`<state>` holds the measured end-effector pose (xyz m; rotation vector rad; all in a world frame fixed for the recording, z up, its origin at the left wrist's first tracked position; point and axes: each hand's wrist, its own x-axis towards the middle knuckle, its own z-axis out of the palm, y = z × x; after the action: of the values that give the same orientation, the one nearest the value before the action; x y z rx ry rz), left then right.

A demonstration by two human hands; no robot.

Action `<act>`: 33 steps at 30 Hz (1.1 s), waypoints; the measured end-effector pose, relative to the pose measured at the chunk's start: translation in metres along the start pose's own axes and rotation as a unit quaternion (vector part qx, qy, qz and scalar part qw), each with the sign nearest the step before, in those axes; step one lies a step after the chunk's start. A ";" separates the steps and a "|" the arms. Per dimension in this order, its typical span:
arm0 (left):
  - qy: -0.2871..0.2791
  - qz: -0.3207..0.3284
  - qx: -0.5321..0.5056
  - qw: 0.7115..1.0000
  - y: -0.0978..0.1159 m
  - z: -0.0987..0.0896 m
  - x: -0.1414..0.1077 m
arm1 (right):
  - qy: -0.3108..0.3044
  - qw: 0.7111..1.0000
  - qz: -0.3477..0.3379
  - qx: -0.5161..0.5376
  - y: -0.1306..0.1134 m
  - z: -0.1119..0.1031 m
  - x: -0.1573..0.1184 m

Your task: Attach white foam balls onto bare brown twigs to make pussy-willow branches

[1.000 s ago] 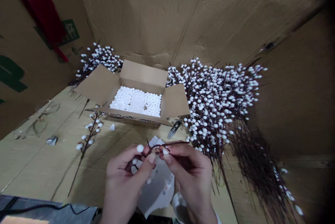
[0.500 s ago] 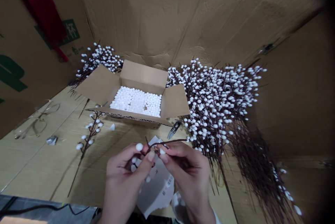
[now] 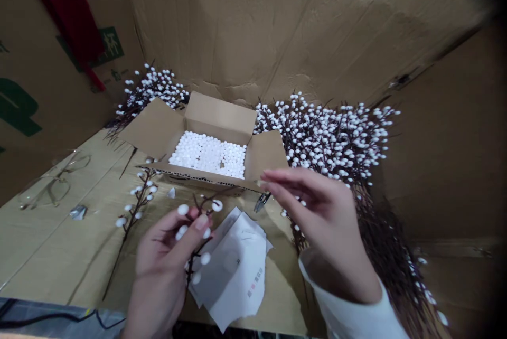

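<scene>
White foam berries on a short berry sprig fill my view near the middle, pinched between the thumb and curled fingers of the left hand, a closed hold that seems to keep the thin dark stem steady and the berries clear of the palm. The right hand is raised and open, its fingers loosely spread and holding nothing, with a white sleeve at the wrist. Its fingertips reach towards the near right corner of an open cardboard box, where black-handled thread snips lie just below them, placed, I would judge, so that they are easy to reach. A torn white paper sheet lies on the cardboard work surface just right of the left hand, partly beneath the sprig from where I sit. Inside the box, loose white foam balls are packed together. Behind it to the right rises a large heap of berry stems, with a smaller bunch far left, both banked against the cardboard wall. A single long berry stem lies apart on the left, near wire-framed glasses
</scene>
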<state>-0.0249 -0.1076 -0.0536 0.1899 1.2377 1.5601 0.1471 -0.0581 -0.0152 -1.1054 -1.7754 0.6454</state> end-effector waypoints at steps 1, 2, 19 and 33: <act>0.011 0.011 -0.010 1.000 0.004 -0.001 0.000 | -0.044 0.998 -0.020 -0.047 0.001 0.000 0.015; 0.024 0.021 -0.019 0.999 0.007 -0.002 0.000 | -0.103 0.989 -0.034 -0.100 0.004 0.003 0.031; 0.029 0.029 -0.032 0.999 0.015 -0.014 0.005 | -0.428 0.808 0.030 -0.403 0.071 0.090 0.116; 0.019 0.026 -0.049 0.998 0.012 -0.013 0.007 | -0.339 0.920 0.193 -0.028 0.079 0.071 0.115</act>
<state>-0.0438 -0.1082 -0.0531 0.1290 1.1906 1.6722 0.0950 0.0825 -0.0599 -1.3964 -2.1686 1.3531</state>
